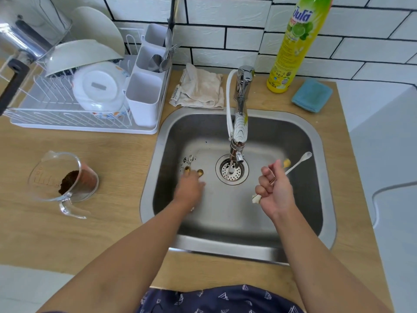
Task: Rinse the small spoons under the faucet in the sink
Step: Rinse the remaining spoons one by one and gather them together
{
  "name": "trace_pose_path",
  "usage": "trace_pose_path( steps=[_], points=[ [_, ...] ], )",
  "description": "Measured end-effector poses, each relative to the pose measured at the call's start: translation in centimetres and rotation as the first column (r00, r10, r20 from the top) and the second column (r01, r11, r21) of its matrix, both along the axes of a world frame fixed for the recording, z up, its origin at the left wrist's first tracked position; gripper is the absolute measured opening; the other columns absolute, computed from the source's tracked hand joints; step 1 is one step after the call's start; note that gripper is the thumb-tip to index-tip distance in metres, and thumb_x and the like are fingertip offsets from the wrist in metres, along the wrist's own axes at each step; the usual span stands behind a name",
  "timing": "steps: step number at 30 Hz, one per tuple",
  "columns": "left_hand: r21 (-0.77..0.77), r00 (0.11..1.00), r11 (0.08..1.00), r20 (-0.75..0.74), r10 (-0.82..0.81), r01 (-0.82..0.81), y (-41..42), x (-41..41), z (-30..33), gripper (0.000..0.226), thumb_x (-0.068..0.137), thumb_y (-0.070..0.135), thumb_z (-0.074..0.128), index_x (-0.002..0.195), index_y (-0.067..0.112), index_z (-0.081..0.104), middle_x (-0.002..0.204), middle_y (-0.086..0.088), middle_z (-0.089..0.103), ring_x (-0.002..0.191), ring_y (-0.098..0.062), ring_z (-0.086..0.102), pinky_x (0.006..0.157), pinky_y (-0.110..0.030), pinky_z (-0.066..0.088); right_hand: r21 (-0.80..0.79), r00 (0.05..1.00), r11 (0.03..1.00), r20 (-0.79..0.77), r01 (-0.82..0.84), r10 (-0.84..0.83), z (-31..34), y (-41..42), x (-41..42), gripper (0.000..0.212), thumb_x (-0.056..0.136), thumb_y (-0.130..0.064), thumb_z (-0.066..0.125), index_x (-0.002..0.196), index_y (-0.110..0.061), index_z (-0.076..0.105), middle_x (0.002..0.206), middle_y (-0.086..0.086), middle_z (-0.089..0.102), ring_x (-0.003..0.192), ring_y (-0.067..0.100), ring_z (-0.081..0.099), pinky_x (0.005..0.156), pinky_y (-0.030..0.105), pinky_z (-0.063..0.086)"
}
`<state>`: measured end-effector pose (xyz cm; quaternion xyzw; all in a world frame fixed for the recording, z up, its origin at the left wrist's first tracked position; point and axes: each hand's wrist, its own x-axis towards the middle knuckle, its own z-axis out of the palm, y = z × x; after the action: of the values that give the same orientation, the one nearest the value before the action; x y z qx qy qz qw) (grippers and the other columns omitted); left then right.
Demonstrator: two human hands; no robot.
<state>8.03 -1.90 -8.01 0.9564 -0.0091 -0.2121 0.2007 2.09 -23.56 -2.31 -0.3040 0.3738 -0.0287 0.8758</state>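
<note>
My right hand (274, 192) grips small spoons in a fist to the right of the drain (232, 169): a white spoon (300, 162) sticks out up and right, and a gold-tipped one (286, 163) lies beside it. A thin stream of water falls from the faucet (240, 123) onto the drain. My left hand (189, 188), blurred, reaches down to two small gold spoons (193, 172) lying on the sink floor left of the drain; whether it holds them I cannot tell. A silver spoon (190, 159) lies just beyond, among dark grounds. The steel sink (316, 141) surrounds it all.
A glass measuring jug (64, 179) with coffee grounds stands on the wooden counter at left. Behind it is a white dish rack (74, 102) with bowls and a cutlery holder. A folded cloth (199, 89), a yellow dish-soap bottle (293, 46) and a blue sponge (312, 94) sit behind the sink.
</note>
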Motion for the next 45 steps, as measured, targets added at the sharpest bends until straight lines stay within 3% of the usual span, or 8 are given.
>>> trace_pose_path(
  steps=[9,16,21,25,31,38,41,45],
  points=[
    [0.18,0.993,0.977,-0.035,-0.11,0.114,-0.6,0.4,-0.3,0.019,0.099,0.016,0.048,0.11,0.014,0.063,0.104,-0.011,0.065,0.093,-0.029,0.063,0.076,-0.038,0.056,-0.094,0.996,0.993,-0.067,-0.067,0.061,-0.9,0.9,0.0,0.02,0.101,-0.038,0.063,0.088,-0.023,0.066,0.075,-0.005,0.068,0.04,0.004,0.024,0.034,0.018,0.02],
    [-0.437,0.994,0.896,-0.103,0.035,-0.077,-2.4,-1.9,3.4,0.011,0.098,0.015,0.055,0.097,0.013,0.066,0.079,-0.004,0.067,0.045,-0.006,0.06,0.043,-0.021,0.047,-0.316,0.97,0.926,-0.187,-0.208,0.154,-2.2,2.0,0.2,0.008,0.095,-0.025,0.073,0.1,-0.021,0.067,0.079,0.0,0.065,0.041,0.007,0.024,0.037,0.022,0.021],
    [-0.509,0.993,0.853,-0.076,0.089,-0.115,-3.1,-2.7,4.6,0.009,0.096,0.018,0.06,0.093,0.013,0.065,0.08,-0.005,0.067,0.05,-0.016,0.056,0.053,-0.026,0.044,-0.377,0.936,0.86,-0.213,-0.344,0.28,-2.1,4.3,0.6,0.022,0.088,-0.023,0.081,0.107,-0.021,0.069,0.053,-0.012,0.052,0.038,0.006,0.029,0.037,0.021,0.026],
    [-0.536,0.988,0.83,-0.082,0.134,-0.157,-3.3,-3.1,5.0,0.009,0.095,0.018,0.061,0.089,0.013,0.064,0.08,-0.003,0.064,0.047,-0.012,0.055,0.041,-0.024,0.044,-0.432,0.934,0.829,-0.18,-0.356,0.307,-2.0,5.3,1.1,0.026,0.082,-0.017,0.087,0.104,-0.018,0.073,0.075,-0.007,0.073,0.043,-0.001,0.052,0.039,0.015,0.035],
    [-0.507,0.995,0.856,-0.048,0.084,-0.097,-3.6,-3.5,5.5,0.01,0.096,0.017,0.06,0.088,0.011,0.063,0.094,0.007,0.068,0.046,-0.014,0.055,0.041,-0.026,0.046,-0.613,0.915,0.68,-0.289,-0.402,0.281,-2.0,5.4,1.8,0.021,0.094,-0.025,0.07,0.076,-0.019,0.077,0.07,-0.011,0.077,0.073,0.007,0.069,0.071,0.026,0.049],
    [-0.327,0.989,0.943,0.147,-0.008,0.056,-3.7,-3.5,6.3,0.012,0.096,0.016,0.058,0.087,0.01,0.064,0.096,-0.003,0.07,0.076,-0.017,0.059,0.072,-0.032,0.048,-0.54,0.908,0.731,-0.203,-0.417,0.367,-2.5,5.7,1.3,0.011,0.098,-0.02,0.066,0.107,-0.014,0.07,0.059,-0.017,0.068,0.042,-0.004,0.05,0.05,0.016,0.034],
    [-0.305,0.98,0.947,0.196,-0.036,0.096,-3.5,-3.6,5.9,0.012,0.097,0.013,0.057,0.088,0.01,0.065,0.108,0.002,0.069,0.081,-0.012,0.054,0.069,-0.019,0.034,-0.497,0.894,0.743,-0.238,-0.448,0.38,-1.8,5.6,1.6,0.02,0.102,-0.026,0.061,0.085,-0.02,0.069,0.074,-0.006,0.077,0.039,0.002,0.042,0.051,0.024,0.029],
    [-0.258,0.983,0.96,0.172,-0.068,0.111,-2.9,-3.0,5.7,0.019,0.102,0.017,0.047,0.098,0.009,0.064,0.093,-0.005,0.061,0.083,-0.023,0.056,0.062,-0.025,0.024,-0.347,0.847,0.779,-0.111,-0.523,0.52,-1.6,5.3,1.6,0.017,0.105,-0.022,0.056,0.106,-0.023,0.073,0.11,0.007,0.077,0.045,0.007,0.025,0.043,0.023,0.022]
  ],
)
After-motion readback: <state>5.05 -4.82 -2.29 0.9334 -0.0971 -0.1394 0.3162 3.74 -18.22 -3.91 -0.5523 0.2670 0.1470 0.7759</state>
